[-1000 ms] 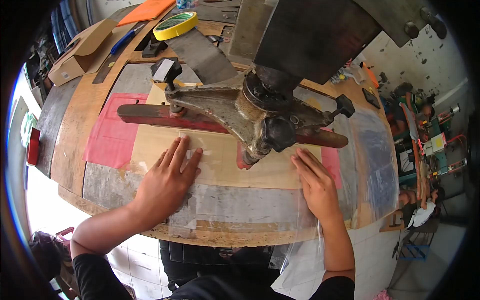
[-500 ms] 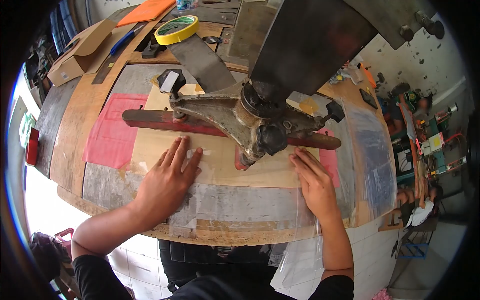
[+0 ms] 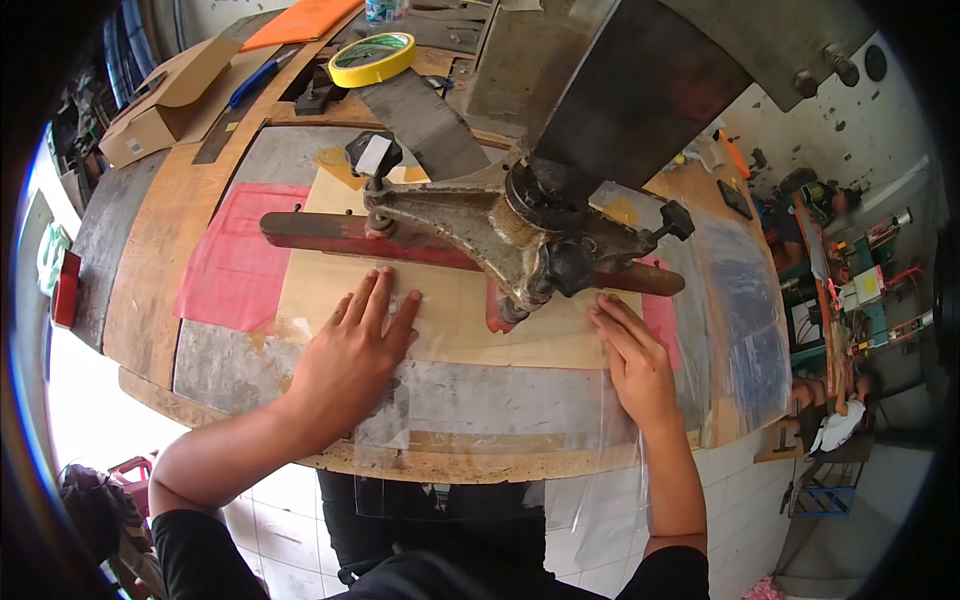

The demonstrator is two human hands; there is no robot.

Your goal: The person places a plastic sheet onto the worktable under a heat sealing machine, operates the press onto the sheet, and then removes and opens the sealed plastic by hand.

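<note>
My left hand [image 3: 357, 335] lies palm down with its fingers spread, over a clear plastic sheet [image 3: 480, 415] and the left part of a tan sheet [image 3: 450, 338]. Palm down at the tan sheet's right side is my right hand [image 3: 637, 358], its fingers stretched out close together and its thumb hidden. The plastic hangs over the front table edge. Just beyond my fingertips, a metal clamp frame [image 3: 450, 215] with black knobs carries a long red-and-grey bar [image 3: 330, 232] across the tan sheet. Pink sheet material [image 3: 235, 265] shows at the left.
A yellow tape roll [image 3: 372, 60] rests on a grey plate behind the frame. A cardboard box [image 3: 165, 100] and a blue-handled cutter [image 3: 258, 80] are at back left. Stacked clear sheets [image 3: 750, 330] lie at right, near a phone [image 3: 735, 199]. Other people are visible far right.
The view has shifted slightly, so the frame, sheets and hands appear a little further right. Both hands keep nearly the same places on the sheets.
</note>
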